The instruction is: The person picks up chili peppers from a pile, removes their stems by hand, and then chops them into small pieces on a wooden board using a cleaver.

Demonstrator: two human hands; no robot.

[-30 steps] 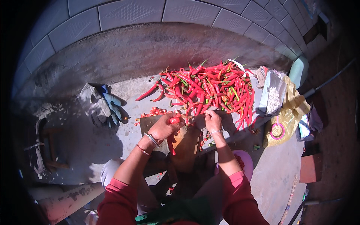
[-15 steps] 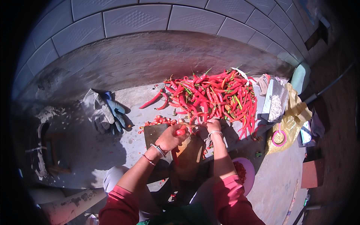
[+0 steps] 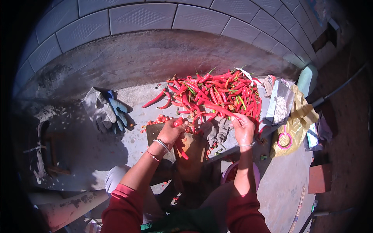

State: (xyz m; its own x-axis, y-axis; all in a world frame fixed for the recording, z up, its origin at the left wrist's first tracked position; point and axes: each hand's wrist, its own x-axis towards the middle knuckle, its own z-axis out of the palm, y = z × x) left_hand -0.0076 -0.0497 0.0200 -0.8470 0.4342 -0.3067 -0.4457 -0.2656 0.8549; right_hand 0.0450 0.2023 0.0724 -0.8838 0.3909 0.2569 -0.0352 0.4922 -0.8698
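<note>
My left hand is closed over the wooden board, with a red chili pepper showing below the fingers and a red end poking out on top. To the right, my right hand pinches one end of a long red chili pepper, which points left across the front of the pepper heap. The wooden board stands tilted between my arms, beside a dark flat piece. Small cut red pieces lie just beyond my left hand.
Gloves lie at left. A grey cloth rests between my hands. A pinkish-purple bowl sits partly under my right forearm. On the right are a white container and a yellow bag. A tiled wall rises behind.
My right hand has moved from beside the left hand out to the right, and now has a long chili at its fingertips. A chili now shows clearly below my left hand.
</note>
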